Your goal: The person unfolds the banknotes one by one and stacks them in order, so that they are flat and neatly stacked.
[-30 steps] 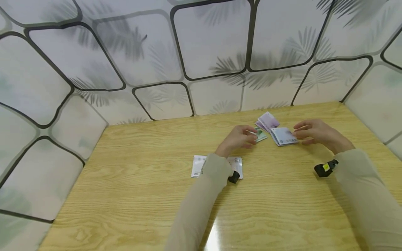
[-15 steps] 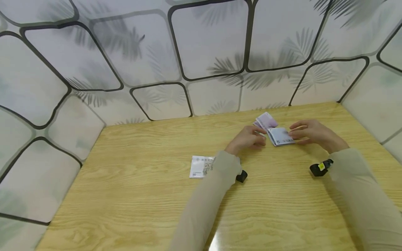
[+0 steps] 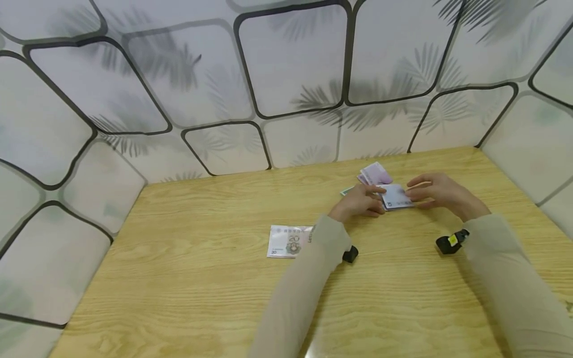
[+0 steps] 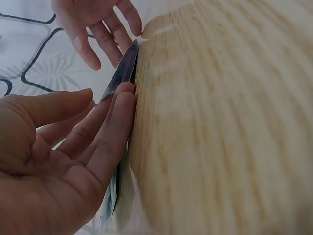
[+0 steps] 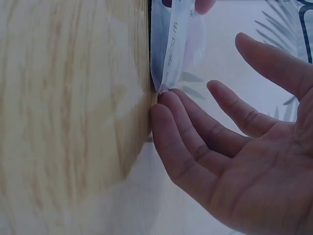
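Observation:
A folded bluish-white banknote (image 3: 396, 197) lies on the table between my two hands. My left hand (image 3: 358, 203) touches its left edge with extended fingers. In the left wrist view the thumb stands apart from the purplish note (image 4: 128, 63). My right hand (image 3: 440, 194) meets the right edge with its fingertips. The right wrist view shows relaxed fingers (image 5: 166, 122) at the end of the folded note (image 5: 171, 44), thumb held away. Part of a green banknote (image 3: 345, 191) shows beside the left hand, which hides the rest. Behind lie folded purple notes (image 3: 377, 173).
A banknote marked 20 (image 3: 288, 241) lies nearer on the wooden table (image 3: 179, 278), partly hidden by the left sleeve (image 3: 309, 278). Patterned light walls (image 3: 295, 64) stand along the back and sides of the table.
My left hand has moved right, reaching the bluish-white note's left edge. The green note now shows on that hand's left side instead of its right. My right hand stays by the note.

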`<state>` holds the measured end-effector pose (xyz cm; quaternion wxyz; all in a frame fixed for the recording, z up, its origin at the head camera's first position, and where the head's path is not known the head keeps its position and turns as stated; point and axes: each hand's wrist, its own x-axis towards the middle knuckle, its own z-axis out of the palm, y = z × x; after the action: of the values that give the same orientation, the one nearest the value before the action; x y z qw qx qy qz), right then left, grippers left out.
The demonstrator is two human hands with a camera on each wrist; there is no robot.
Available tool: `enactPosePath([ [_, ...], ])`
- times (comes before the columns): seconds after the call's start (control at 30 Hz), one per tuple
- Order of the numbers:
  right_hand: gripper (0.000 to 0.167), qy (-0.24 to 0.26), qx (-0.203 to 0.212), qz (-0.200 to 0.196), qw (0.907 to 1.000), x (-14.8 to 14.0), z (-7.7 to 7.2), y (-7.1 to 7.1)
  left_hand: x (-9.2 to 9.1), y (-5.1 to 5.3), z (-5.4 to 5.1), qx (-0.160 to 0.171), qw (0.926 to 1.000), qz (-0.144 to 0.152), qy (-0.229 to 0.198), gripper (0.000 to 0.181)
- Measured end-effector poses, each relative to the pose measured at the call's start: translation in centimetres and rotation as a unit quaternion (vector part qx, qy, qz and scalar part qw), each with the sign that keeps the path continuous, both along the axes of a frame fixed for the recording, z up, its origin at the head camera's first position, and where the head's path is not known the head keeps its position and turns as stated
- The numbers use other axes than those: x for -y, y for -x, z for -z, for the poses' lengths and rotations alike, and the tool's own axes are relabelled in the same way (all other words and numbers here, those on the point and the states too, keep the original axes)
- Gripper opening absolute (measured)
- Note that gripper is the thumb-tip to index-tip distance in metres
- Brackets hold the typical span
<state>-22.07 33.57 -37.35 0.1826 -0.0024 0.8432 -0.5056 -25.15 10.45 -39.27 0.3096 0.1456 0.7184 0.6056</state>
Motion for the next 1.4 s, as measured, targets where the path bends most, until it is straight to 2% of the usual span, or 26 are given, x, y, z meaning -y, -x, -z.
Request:
enactPosePath([
  [0.1,0.057,0.004,0.001,-0.006,1.0,0.1,0.1,0.0,-0.1,-0.1,0.1,-0.004,0.9999,-0.01,-0.001,0.036],
  [0.17,0.056,0.008,0.001,-0.011,0.9999,0.1,0.1,-0.1,-0.2,-0.1,0.2,-0.021,0.9995,-0.024,0.0,0.032],
  [0.3,0.055,0.015,-0.005,-0.027,0.9995,0.3,0.0,-0.1,-0.5,-0.3,0.2,-0.092,0.9929,-0.074,0.013,0.02],
  [0.37,0.055,0.023,-0.006,-0.035,0.9991,0.5,0.0,-0.1,-0.7,-0.5,0.1,-0.12,0.9872,-0.103,0.017,0.013],
  [0.43,0.057,0.028,-0.004,-0.039,0.9989,0.7,0.0,-0.1,-0.9,-0.6,0.0,-0.154,0.9803,-0.12,0.026,0.008],
  [0.5,0.059,0.03,-0.001,-0.042,0.9987,0.9,0.0,-0.2,-1.0,-0.7,-0.2,-0.187,0.9731,-0.129,0.039,0.008],
  [0.6,0.062,0.027,0.001,-0.04,0.9988,1.1,0.0,-0.2,-1.1,-0.8,-0.4,-0.248,0.9558,-0.14,0.072,0.01],
  [0.67,0.064,0.024,0.002,-0.036,0.9991,1.2,0.0,-0.2,-1.1,-0.8,-0.6,-0.27,0.9471,-0.153,0.082,0.01],
  [0.7,0.065,0.024,0.002,-0.035,0.9991,1.2,-0.1,-0.2,-1.1,-0.8,-0.7,-0.274,0.9451,-0.16,0.079,0.011],
  [0.77,0.065,0.025,0.005,-0.026,0.9994,1.2,-0.2,-0.1,-1.1,-0.8,-0.8,-0.273,0.944,-0.172,0.068,0.01],
  [0.83,0.065,0.022,0.005,-0.02,0.9995,1.2,-0.2,-0.1,-0.9,-0.8,-0.9,-0.262,0.9461,-0.182,0.056,0.009],
  [0.93,0.062,0.018,-0.002,-0.011,0.9998,1.0,-0.2,-0.1,-0.6,-0.8,-0.9,-0.239,0.9495,-0.199,0.038,0.008],
  [1.1,0.051,0.008,-0.015,0.0,0.9999,0.5,-0.2,-0.3,0.4,-0.5,-0.8,-0.19,0.9558,-0.223,-0.017,0.01],
  [1.17,0.048,0.014,-0.015,0.007,0.9998,0.2,-0.1,-0.4,0.8,-0.4,-0.8,-0.166,0.9593,-0.225,-0.041,0.014],
  [1.27,0.045,0.032,-0.013,0.019,0.9992,0.0,-0.2,-0.5,1.6,-0.3,-0.9,-0.139,0.963,-0.224,-0.054,0.018],
  [1.4,0.03,0.086,-0.003,0.042,0.9954,-0.2,-0.3,-0.5,2.6,-0.1,-1.0,-0.106,0.965,-0.232,-0.061,0.019],
])
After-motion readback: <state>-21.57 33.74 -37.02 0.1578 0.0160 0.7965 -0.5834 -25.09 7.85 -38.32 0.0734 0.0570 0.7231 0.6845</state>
